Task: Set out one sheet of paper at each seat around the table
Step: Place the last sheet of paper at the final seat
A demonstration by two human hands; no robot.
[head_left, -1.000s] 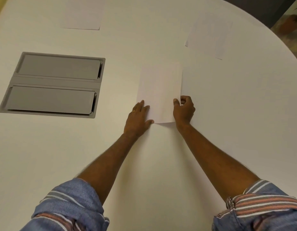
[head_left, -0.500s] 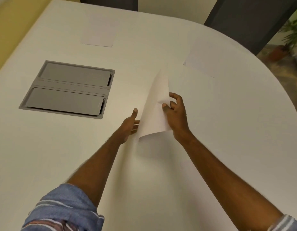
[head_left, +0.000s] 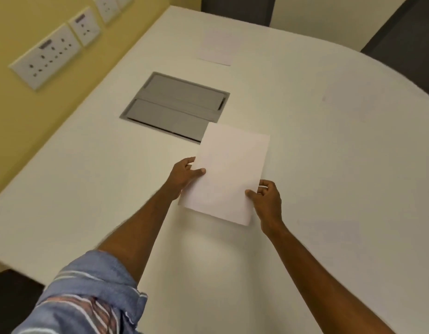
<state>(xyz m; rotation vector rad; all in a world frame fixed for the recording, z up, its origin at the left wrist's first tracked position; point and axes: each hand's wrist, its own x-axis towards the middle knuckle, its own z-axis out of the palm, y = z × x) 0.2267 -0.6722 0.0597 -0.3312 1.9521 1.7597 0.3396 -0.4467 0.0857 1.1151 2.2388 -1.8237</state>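
White sheet of paper [head_left: 229, 173] sits mid-frame, held above the table [head_left: 329, 153] btwn both hands, tilted a bit so its far left corner overlaps the near right corner of the grey hatch [head_left: 175, 106] from my view. Left hand [head_left: 184, 175] has the sheet's left edge pinched, thumb on top, fingers curled under; can't see how many are below. Right hand [head_left: 267, 201] grips the near right edge the same way, thumb tip on the top face, other fingers bent behind the edge. Both hands closed on the paper, neither flat on the table. I can't tell whether the near edge of the sheet touches the tabletop or floats just off it; faint shade under it, so prob. lifted. Further out, a second sheet [head_left: 218, 48] lies flat on the table beyond the hatch, near the far edge. The hatch is a rectangular recessed panel w/ two grey lids side by side, set into the white top. Table edge curves round on the right. On the left, a yellow wall [head_left: 20, 18] w/ a row of white power sockets [head_left: 46, 56], blurred. Dark shapes at the far side of the table, top centre and top right, too cut off for me to say what they are. Rolled blue striped sleeve [head_left: 93, 295] on the left arm at bottom of frame; right forearm bare as far as I can see.
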